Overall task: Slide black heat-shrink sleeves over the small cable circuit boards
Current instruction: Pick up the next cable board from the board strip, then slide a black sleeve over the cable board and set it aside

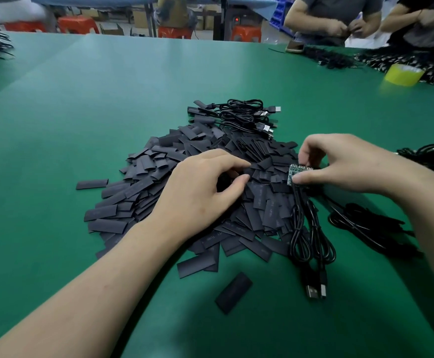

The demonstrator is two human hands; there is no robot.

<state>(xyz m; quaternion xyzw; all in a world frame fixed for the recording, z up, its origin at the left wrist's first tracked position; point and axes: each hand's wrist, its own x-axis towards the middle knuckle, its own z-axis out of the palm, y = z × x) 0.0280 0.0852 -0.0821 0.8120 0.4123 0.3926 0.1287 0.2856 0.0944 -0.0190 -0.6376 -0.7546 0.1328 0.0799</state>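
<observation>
In front of me, the green table (81, 125) fills almost the whole view. On its middle lies a wide pile of black heat-shrink sleeves (184, 156), short flat pieces that lie over each other in all directions. To the right of the pile, near the table edge, there is a heap of black cables (370, 223). At the far side of the pile lie some coiled cables (244, 112) with their plugs pointing to the right. At the far right corner two other persons (339, 11) work with their hands over more black cables, and a yellow tape roll (403, 74) stands near them.

My left hand (205, 187) rests on top of the pile, palm down. Its fingers are curled, and the thumb is close to the forefinger, both tips among the sleeves. I cannot tell if a sleeve is held between them or not.

My right hand (339, 164) is at the right edge of the pile and pinches the circuit board (294, 173) between the thumb and the fingers. The board is small and green. From the board its cable (311, 236) runs down toward me in a long looped bundle, over the near right part of the pile. Its plugs (314, 291) lie on the table close to me.

One single sleeve (234, 292) lies apart from the pile, on the bare table, to the left of the plugs.
</observation>
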